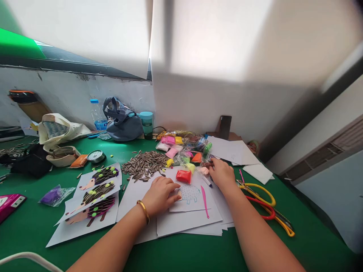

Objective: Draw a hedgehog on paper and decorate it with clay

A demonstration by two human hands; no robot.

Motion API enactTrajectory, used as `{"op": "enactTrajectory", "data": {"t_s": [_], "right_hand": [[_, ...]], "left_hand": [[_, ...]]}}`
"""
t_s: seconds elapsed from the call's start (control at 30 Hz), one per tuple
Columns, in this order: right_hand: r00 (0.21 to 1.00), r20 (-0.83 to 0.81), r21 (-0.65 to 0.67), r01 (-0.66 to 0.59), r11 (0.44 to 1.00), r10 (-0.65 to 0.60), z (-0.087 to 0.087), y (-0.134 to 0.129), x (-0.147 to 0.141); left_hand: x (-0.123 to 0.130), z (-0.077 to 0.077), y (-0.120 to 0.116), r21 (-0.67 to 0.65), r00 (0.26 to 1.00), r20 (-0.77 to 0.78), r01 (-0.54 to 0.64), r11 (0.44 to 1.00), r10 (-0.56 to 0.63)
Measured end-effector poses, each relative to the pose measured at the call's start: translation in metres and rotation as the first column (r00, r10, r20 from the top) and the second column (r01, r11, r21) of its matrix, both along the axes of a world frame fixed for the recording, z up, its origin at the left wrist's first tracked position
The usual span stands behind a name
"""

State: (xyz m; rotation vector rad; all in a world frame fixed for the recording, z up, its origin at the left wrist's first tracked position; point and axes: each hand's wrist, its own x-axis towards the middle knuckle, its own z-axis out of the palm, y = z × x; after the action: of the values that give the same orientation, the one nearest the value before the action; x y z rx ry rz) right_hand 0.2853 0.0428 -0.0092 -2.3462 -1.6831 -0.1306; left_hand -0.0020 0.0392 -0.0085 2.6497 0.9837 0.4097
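The single view looks from the person's head, forward and down across the table [170, 258] to the pale panel [198, 49] at twelve o'clock. Counted from the frame's centre, the left forearm [113, 238] enters at seven and the right forearm [252, 226] at five, so the camera sits behind and above the left hand [159, 197] and right hand [222, 173], fairly near. Its wide field takes in the dark ledge [76, 64] at ten.

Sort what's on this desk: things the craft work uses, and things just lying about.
Likely in use:
- animal drawing by the left hand
- coloured packets near the right hand
- pink plastic tool
- striped seeds, matching those on the animal pictures

Probably just lying about:
- blue-grey bag
- blue-capped bottle
- teal-lidded cup
- dark phone
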Motion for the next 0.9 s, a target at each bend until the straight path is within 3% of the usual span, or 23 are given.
{"op": "enactTrajectory", "data": {"t_s": [0.2,0.3,0.4,0.5,0.57,0.7,0.8,0.9], "right_hand": [[1.000,0.001,0.048,-0.017,0.999,0.017,0.003,-0.006,-0.002],[0.999,-0.002,0.156,-0.039,0.987,0.040,0.007,-0.012,-0.004],[0.976,-0.062,0.368,-0.173,0.913,0.210,0.008,-0.020,-0.012],[0.882,-0.178,0.488,-0.306,0.817,0.436,0.009,-0.030,-0.031],[0.816,-0.227,0.498,-0.372,0.783,0.532,0.010,-0.037,-0.048],[0.709,-0.242,0.491,-0.500,0.713,0.663,0.013,-0.045,-0.073],[0.657,-0.232,0.470,-0.569,0.674,0.717,0.012,-0.046,-0.080],[0.635,-0.227,0.463,-0.596,0.656,0.738,0.011,-0.045,-0.080]], "left_hand": [[0.000,-0.002,0.001,0.006,1.000,0.020,0.001,1.000,-0.002],[0.000,-0.001,0.000,0.015,1.000,0.031,0.004,1.000,-0.004],[0.000,0.000,0.000,0.016,0.999,0.049,0.002,1.000,-0.003],[0.001,0.002,-0.001,-0.012,0.987,0.160,-0.031,0.999,0.032],[0.003,0.003,-0.002,-0.077,0.945,0.308,-0.088,0.993,0.108],[0.006,0.006,-0.006,-0.278,0.764,0.590,-0.112,0.954,0.262],[0.010,0.007,-0.008,-0.343,0.682,0.666,-0.077,0.936,0.300],[0.013,0.007,-0.010,-0.366,0.668,0.680,-0.049,0.929,0.303]]}}
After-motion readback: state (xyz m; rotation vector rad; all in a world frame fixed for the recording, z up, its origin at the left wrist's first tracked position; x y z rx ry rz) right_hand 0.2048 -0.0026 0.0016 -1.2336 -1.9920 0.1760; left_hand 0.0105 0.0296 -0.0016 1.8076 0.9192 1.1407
